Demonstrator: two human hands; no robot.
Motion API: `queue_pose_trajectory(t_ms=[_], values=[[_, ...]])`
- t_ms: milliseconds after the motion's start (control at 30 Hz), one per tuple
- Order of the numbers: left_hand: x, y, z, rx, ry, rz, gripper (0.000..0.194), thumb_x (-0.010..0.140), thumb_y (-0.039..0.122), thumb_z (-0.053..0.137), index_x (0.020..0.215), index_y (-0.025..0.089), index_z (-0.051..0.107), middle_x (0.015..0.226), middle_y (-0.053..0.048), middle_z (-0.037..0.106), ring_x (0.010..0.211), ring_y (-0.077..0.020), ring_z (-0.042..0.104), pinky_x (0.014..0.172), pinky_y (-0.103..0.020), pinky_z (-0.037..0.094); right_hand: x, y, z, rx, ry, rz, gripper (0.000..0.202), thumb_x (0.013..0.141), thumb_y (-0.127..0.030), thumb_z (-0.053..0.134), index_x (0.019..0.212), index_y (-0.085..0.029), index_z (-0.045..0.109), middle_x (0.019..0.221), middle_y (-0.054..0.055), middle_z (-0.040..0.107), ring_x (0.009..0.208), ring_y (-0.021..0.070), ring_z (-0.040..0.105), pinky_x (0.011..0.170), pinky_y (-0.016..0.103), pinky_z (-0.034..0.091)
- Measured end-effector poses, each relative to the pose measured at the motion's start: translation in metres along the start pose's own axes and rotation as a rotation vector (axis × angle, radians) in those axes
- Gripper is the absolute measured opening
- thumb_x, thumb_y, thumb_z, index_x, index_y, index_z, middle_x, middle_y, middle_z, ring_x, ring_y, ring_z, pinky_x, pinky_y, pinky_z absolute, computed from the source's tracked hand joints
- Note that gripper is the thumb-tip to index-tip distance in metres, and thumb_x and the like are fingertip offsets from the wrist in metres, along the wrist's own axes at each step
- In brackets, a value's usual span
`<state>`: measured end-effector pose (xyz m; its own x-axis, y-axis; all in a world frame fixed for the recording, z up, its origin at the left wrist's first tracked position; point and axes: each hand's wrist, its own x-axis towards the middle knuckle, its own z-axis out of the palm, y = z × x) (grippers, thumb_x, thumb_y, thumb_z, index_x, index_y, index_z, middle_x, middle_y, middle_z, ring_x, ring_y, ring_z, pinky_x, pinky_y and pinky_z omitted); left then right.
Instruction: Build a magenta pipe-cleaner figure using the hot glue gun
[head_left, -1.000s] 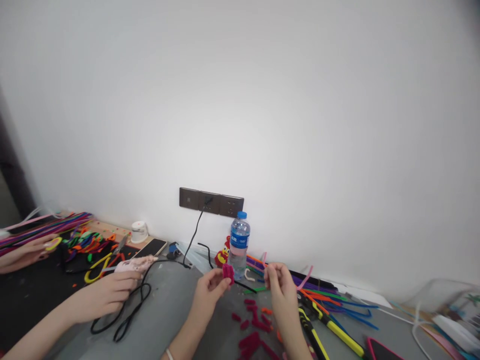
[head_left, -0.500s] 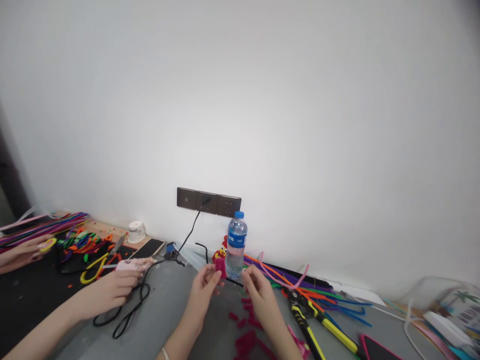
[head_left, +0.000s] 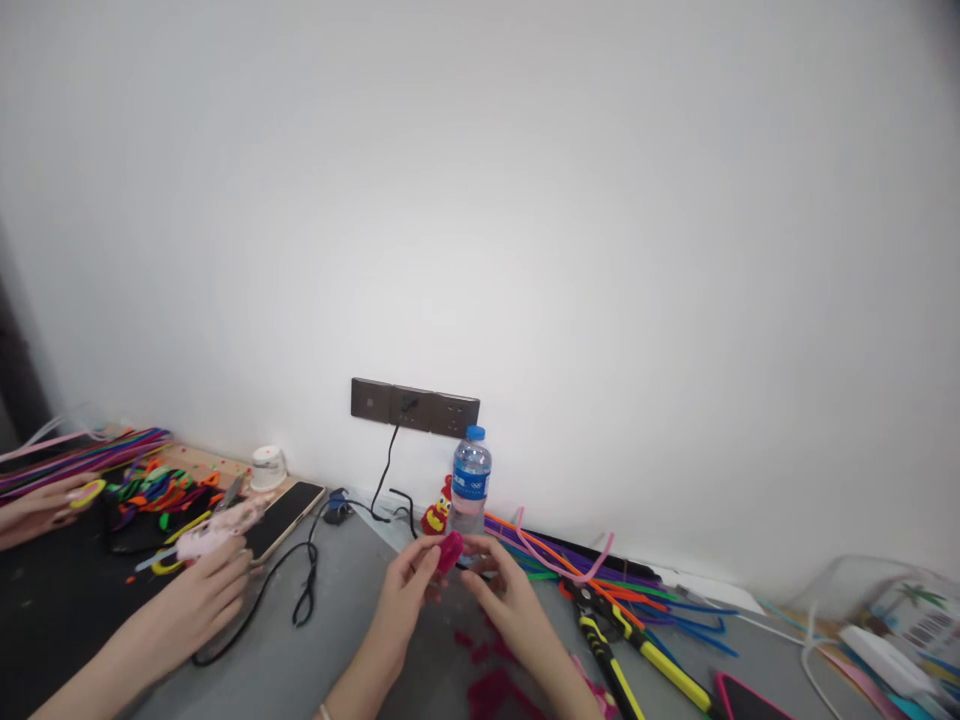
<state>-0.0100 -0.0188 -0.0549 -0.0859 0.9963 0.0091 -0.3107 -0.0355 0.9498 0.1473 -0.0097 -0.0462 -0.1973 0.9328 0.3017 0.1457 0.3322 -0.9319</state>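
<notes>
My left hand [head_left: 397, 605] pinches a small fuzzy magenta piece [head_left: 450, 551] between thumb and fingers, in front of a water bottle. My right hand [head_left: 510, 600] is just to its right. Its index fingertip reaches the piece's right edge, while the thumb is spaced apart below; I cannot tell whether it touches. Under and between my hands, several loose magenta pieces [head_left: 491, 690] lie on the grey table. The bottle [head_left: 470, 480] has a blue cap and stands by the wall, beside a red and yellow chick-like figure [head_left: 437, 508].
At left, another person's hand [head_left: 195, 600] holds a pale pink object [head_left: 214, 530] near a phone [head_left: 289, 518]; a second hand [head_left: 45, 510] holds something yellow. Yellow-black pliers [head_left: 622, 640] and colourful pipe cleaners [head_left: 645, 595] lie right. A black cord [head_left: 311, 570] crosses the table.
My right hand has come left to the magenta piece, its fingers parting from a pinch. The piece is tilted differently. The other person's hand has moved left with the pink object.
</notes>
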Motion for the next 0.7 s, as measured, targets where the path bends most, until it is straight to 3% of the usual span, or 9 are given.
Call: queue_pose_trajectory(t_ms=[133,267,500,700], values=[[0.001,-0.002,0.001,0.008,-0.045,0.025,0.042,0.068,0.056,0.073,0.085,0.018,0.070,0.062,0.002,0.062,0.051,-0.0113,0.054,0.050,-0.020,0.041,-0.001,-0.008,-0.004,0.027,-0.057,-0.042,0.039,0.079,-0.029,0.066,0.118,-0.024,0.061,0.117,0.008,0.066,0.100,0.0254,0.062,0.082,0.035,0.047],[0.002,-0.005,0.002,0.001,-0.088,0.053,0.041,0.068,0.057,0.073,0.077,0.017,0.065,0.055,0.005,0.054,0.047,-0.0087,0.047,0.046,-0.018,0.038,0.000,-0.011,-0.006,-0.004,-0.067,-0.046,0.030,0.079,-0.027,0.065,0.109,-0.021,0.065,0.103,0.007,0.070,0.094,0.0258,0.063,0.078,0.034,0.046],[-0.002,-0.005,0.006,0.005,-0.161,0.093,0.040,0.073,0.056,0.069,0.080,0.017,0.066,0.061,0.003,0.057,0.049,-0.0087,0.046,0.048,-0.020,0.042,0.001,-0.012,-0.014,-0.005,-0.066,-0.047,0.021,0.081,-0.033,0.065,0.096,-0.019,0.066,0.088,0.006,0.069,0.082,0.0235,0.062,0.069,0.032,0.046],[-0.004,-0.004,0.007,0.056,-0.207,0.151,0.045,0.064,0.049,0.079,0.092,0.017,0.065,0.075,-0.002,0.064,0.061,-0.0131,0.053,0.053,-0.021,0.044,0.003,-0.008,-0.018,0.029,-0.054,-0.039,0.025,0.081,-0.039,0.065,0.094,-0.018,0.065,0.086,0.007,0.069,0.080,0.0246,0.063,0.070,0.033,0.048]])
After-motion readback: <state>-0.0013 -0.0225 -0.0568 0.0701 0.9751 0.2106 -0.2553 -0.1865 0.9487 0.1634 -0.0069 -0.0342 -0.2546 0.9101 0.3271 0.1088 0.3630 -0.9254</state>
